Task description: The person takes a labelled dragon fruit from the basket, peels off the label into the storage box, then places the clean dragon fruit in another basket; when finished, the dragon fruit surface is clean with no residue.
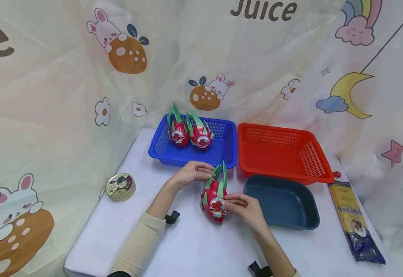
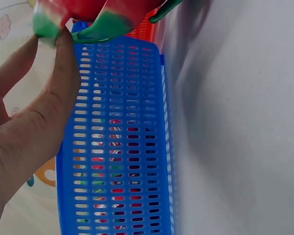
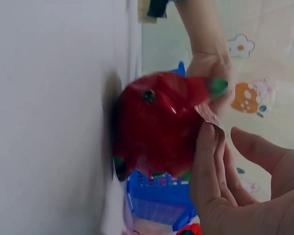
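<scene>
The top edge of the left wrist view cuts off the dragon fruit (image 2: 132, 11), the left edge crops the left hand (image 2: 34, 117), and the blue basket's (image 2: 66, 196) slotted wall hides most of the dragon fruits inside. Lettering on the round sticker (image 1: 218, 206) and the round tin's lid (image 1: 119, 181) is too small to read
</scene>
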Demonstrator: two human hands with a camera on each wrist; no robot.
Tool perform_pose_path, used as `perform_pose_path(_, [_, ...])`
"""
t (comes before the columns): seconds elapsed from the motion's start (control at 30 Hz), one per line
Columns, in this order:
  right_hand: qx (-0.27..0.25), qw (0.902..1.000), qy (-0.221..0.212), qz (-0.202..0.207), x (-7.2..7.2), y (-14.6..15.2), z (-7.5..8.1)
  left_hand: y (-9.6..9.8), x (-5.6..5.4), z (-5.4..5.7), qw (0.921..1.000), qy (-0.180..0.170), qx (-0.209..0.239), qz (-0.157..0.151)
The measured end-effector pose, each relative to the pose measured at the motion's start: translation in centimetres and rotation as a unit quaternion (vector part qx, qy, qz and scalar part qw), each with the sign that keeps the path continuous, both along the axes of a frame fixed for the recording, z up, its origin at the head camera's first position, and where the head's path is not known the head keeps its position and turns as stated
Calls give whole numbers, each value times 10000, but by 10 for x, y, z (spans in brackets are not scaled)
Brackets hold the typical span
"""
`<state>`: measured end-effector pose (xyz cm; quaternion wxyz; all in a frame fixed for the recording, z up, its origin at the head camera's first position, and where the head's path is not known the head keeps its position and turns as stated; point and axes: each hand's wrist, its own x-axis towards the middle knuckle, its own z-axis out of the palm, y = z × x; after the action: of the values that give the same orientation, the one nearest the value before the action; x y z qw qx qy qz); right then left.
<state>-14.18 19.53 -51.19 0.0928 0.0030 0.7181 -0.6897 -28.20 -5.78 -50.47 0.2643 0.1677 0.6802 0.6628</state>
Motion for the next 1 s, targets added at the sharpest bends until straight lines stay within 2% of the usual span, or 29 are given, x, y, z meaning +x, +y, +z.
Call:
perform_pose_path(0.13, [-56, 9997, 10, -257, 4, -11, -6, -4, 2, -3, 9998, 69, -179, 88])
perform_pose_path(0.37, [-169, 9975, 42, -683, 8, -18, -9, 4, 5, -3, 9999, 31, -9, 110])
perform_pose_path(0.57, [-318, 9921, -320, -1167, 10, -21, -10, 14, 6, -4, 9990, 274, -114, 336])
perform_pose_path(0.67, [-526, 9877, -563, -1358, 10, -22, -11, 16, 8, -4, 9984, 263, -165, 463])
perform_pose_path(0.83, [-870, 9821, -826, -1451, 11, -26, -15, 14, 7, -5, 9981, -21, -38, 609])
perform_pose_path(1.0, [-891, 9836, -805, -1343, 10, -29, -16, 14, 9, -4, 9965, 174, -174, 793])
